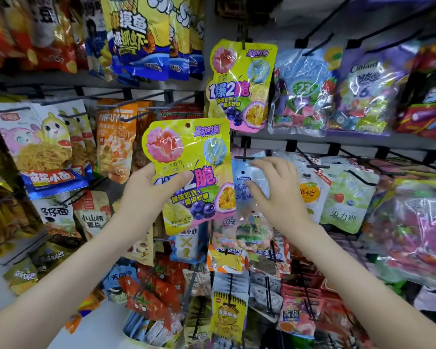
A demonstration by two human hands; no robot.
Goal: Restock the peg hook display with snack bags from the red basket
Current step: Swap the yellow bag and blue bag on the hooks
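Observation:
My left hand (146,195) grips a yellow-green snack bag (194,157) with fruit pictures, thumb across its front, held upright before the display. An identical yellow-green bag (239,84) hangs on a black peg hook (242,39) above and to the right. My right hand (277,190) is spread with relaxed fingers, empty, in front of a pale blue bag (244,177) that hangs on a lower hook. The red basket is out of view.
Rows of black peg hooks carry many bags: clear candy bags (302,91) at upper right, white noodle bags (35,139) at left, a green-white bag (345,197) at right, red and yellow packs (227,316) low down. Bare hook ends (320,166) jut out near my right hand.

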